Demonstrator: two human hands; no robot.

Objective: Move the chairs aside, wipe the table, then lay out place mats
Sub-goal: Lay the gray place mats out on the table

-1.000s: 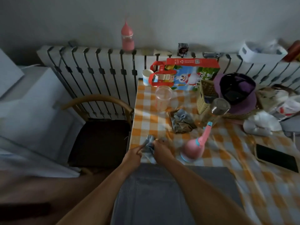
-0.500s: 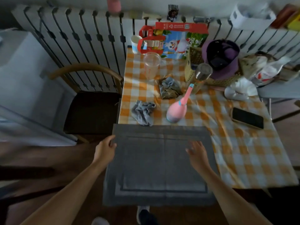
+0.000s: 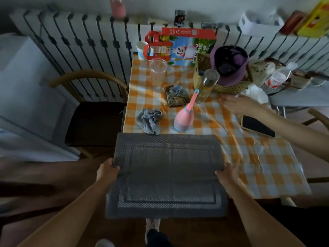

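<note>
A stack of grey woven place mats (image 3: 167,173) lies at the near left corner of the table (image 3: 267,168), which wears an orange and white checked cloth, and hangs over its front edge. My left hand (image 3: 106,169) grips the mats' left edge and my right hand (image 3: 226,172) grips the right edge. A crumpled grey cloth (image 3: 149,119) lies just beyond the mats. A wooden chair with a dark seat (image 3: 94,120) stands at the table's left side.
A pink spray bottle (image 3: 184,118), a second rag (image 3: 177,95), a clear cup (image 3: 157,72), a glass jar (image 3: 208,84), a basket with a purple cap (image 3: 229,68), a carton (image 3: 187,45) and a phone (image 3: 256,125) crowd the table. Another person's hand (image 3: 238,104) reaches in from the right. A radiator (image 3: 80,50) runs behind.
My hands left the grey cloth on the table, drew back over the mats and closed on the mats' two side edges. Another person's hand has come in at the right.
</note>
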